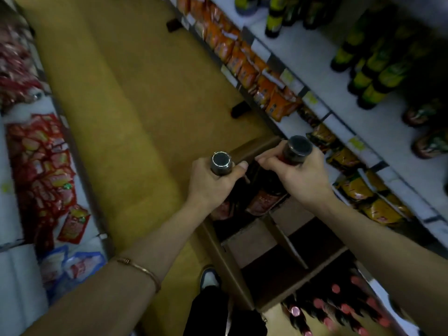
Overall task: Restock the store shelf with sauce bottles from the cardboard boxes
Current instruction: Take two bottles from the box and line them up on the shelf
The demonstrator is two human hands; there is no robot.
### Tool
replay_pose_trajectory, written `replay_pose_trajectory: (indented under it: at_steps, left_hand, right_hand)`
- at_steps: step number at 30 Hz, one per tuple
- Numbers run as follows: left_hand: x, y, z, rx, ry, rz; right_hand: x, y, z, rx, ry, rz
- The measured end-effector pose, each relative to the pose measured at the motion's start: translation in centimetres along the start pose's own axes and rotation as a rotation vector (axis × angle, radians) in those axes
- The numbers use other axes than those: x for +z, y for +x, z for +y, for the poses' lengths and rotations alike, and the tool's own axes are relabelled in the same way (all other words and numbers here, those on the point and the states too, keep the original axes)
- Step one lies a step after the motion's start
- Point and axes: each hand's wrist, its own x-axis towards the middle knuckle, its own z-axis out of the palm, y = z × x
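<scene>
So the person is standing in the aisle, looking straight down, and is lifting two sauce bottles at once out of the open cardboard box sitting on the floor in front of the shelf. The left hand is wrapping its fingers around the neck of the left bottle, right under the silver-rimmed cap, and the right hand is gripping the right bottle the same way just below its dark cap. Both bottles are hanging over the far end of the box, with their red-labelled bodies seemingly partly down among the cardboard dividers, so this looks like the pull-out step, not the shelving step yet. The nearer divider cells look dark and it's hard to tell if anything's left in them. There's a second batch of red-capped bottles down by the bottom right, near the person's shoe. On the shelf to the right, green-labelled bottles are sitting with white bare patches between them, and orange packets are lining the tier below. Next move is probably getting both bottles clear of the dividers without snagging, then swinging right and setting them upright in a gap without knocking the neighbours.
</scene>
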Motion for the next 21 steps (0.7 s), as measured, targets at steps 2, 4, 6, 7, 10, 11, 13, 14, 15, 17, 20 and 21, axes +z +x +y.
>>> replay_pose_trajectory:
  at_steps: [2, 4, 6, 7, 10, 11, 13, 14, 15, 17, 20, 21]
  left_hand:
    - [-0.9, -0.7, 5.6, 0.072, -0.004, -0.030]
    - [-1.5, -1.4, 10.8, 0.129, -0.026, -0.071]
    - [-2.0, -2.0, 15.8, 0.169, -0.043, -0.099]
    - [-2.2, -2.3, 18.1, 0.188, -0.046, -0.111]
    - [-2.5, -3.1, 24.8, 0.274, -0.052, -0.190]
    - [-2.6, -3.4, 26.9, 0.308, -0.045, -0.231]
    - [-2.7, -3.9, 31.1, 0.378, -0.035, -0.313]
    - [-2.7, -4.1, 33.1, 0.403, -0.035, -0.347]
    - [-2.7, -4.2, 34.9, 0.423, -0.043, -0.376]
    - [-2.7, -4.9, 38.0, 0.467, -0.081, -0.434]
    - [-2.9, -6.6, 41.6, 0.553, -0.098, -0.493]
    - [-3.0, -7.1, 42.5, 0.568, -0.099, -0.513]
  right_hand:
    - [-3.3, -1.0, -4.4, -0.048, 0.017, 0.059]
    - [-6.1, -1.8, -8.9, -0.084, 0.014, 0.112]
    - [-8.8, -2.6, -13.2, -0.111, 0.010, 0.151]
    - [-10.2, -3.0, -15.2, -0.129, -0.003, 0.170]
    - [-14.1, -4.7, -20.4, -0.171, -0.048, 0.226]
    - [-15.3, -5.3, -21.8, -0.163, -0.066, 0.251]
    - [-17.6, -6.7, -24.5, -0.132, -0.075, 0.300]
    - [-18.7, -7.4, -25.7, -0.115, -0.073, 0.327]
    - [-19.7, -8.1, -26.9, -0.100, -0.078, 0.360]
    - [-21.5, -9.6, -29.4, -0.082, -0.094, 0.424]
    - [-23.4, -12.4, -32.6, -0.091, -0.124, 0.497]
    - [-23.9, -13.3, -33.4, -0.092, -0.129, 0.511]
